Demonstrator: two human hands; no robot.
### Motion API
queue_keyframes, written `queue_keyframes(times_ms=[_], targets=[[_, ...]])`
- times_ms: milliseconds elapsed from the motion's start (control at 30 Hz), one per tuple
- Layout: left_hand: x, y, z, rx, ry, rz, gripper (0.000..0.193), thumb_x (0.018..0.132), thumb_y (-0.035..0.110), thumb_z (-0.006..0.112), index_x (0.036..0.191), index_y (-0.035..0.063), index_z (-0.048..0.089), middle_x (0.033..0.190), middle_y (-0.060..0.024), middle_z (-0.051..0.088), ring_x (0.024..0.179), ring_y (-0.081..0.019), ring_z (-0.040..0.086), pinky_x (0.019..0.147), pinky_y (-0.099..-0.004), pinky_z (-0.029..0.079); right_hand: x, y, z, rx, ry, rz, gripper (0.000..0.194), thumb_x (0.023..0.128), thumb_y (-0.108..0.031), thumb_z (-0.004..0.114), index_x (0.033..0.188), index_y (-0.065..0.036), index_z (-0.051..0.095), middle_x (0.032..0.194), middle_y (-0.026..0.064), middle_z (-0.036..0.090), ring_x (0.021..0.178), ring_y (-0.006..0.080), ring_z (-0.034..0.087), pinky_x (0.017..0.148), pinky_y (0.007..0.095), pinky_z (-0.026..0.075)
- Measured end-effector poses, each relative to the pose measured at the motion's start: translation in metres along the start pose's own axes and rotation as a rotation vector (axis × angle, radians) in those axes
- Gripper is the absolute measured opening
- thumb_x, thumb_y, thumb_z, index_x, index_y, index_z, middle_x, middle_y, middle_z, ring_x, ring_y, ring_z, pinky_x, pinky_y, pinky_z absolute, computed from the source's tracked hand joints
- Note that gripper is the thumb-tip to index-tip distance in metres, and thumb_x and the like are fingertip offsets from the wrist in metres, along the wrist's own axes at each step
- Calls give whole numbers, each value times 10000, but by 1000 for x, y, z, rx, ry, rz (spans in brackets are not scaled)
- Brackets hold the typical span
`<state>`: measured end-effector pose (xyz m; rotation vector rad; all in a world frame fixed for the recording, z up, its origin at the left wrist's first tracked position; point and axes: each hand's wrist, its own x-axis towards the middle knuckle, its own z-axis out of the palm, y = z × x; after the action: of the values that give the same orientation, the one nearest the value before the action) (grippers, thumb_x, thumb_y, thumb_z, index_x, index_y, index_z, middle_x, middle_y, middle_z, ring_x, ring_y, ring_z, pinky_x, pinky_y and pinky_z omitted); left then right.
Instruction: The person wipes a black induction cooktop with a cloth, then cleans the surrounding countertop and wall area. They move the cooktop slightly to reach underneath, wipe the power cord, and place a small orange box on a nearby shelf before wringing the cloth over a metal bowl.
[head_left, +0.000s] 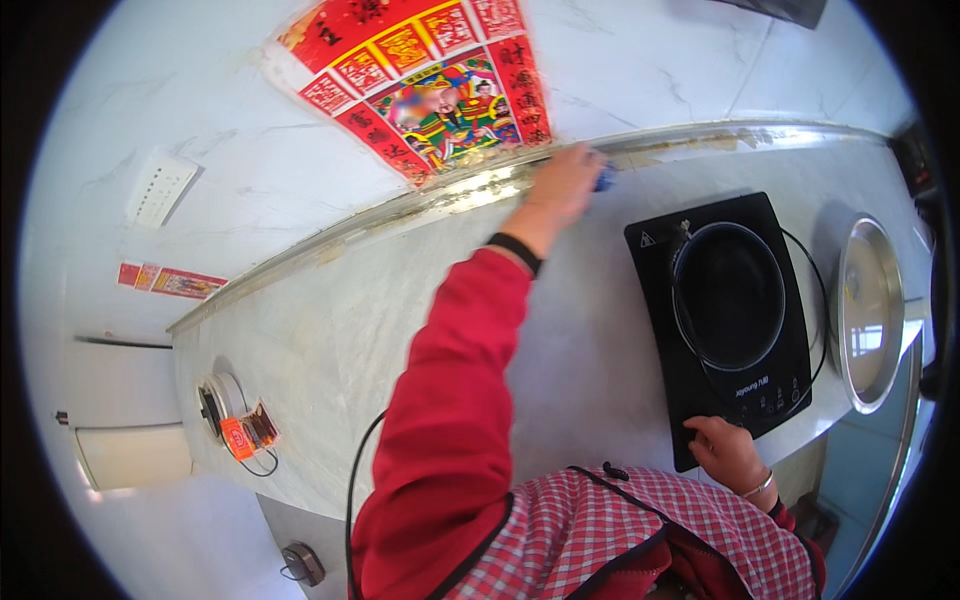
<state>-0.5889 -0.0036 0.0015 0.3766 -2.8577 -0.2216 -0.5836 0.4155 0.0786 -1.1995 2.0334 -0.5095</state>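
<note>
My left hand (566, 180) reaches to the foot of the marbled wall, its fingers shut on a blue cloth or pad (606, 178) that shows only in part. It is at the ledge (487, 187) along the back of the grey countertop (585, 337), which has stained, peeling patches. My right hand (726, 450) is at the front edge of a black induction cooker (757, 405), fingers loosely bent and nothing visible in them. Whether it presses on the cooker cannot be told. A black cable lies across the cooker.
A metal basin (847, 315) with liquid stands right of the cooker. Far left are a round white appliance (223, 397) and a small open box (262, 427). A red printed poster (457, 112) and a white power strip or panel (163, 191) are on the wall.
</note>
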Motion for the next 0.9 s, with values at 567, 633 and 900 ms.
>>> queue_keyframes(times_ms=[567,633,900], targets=[[-200,-143,-20,151,-26,-682,464,822,145,439,1286,147,419,1352,-115,394,1253,-278,376,1002,-453,333,-20,3,5,-43,70,-118,370,739,-70,619,1105,-64,565,732,67,556,638,221,577,580,289,469],[-243,-162,-37,187,-36,-984,462,828,161,437,1288,120,409,1359,-149,382,1253,-286,375,988,-424,355,-25,4,6,-72,69,-121,383,740,-81,616,1119,-80,562,763,70,563,659,231,583,585,302,476],[-262,-106,-120,0,186,-966,330,789,141,486,1085,19,561,1030,-222,602,979,-370,562,841,-418,445,-32,4,13,-202,70,-140,414,760,-122,613,1165,-98,530,877,101,587,755,269,601,622,334,495]])
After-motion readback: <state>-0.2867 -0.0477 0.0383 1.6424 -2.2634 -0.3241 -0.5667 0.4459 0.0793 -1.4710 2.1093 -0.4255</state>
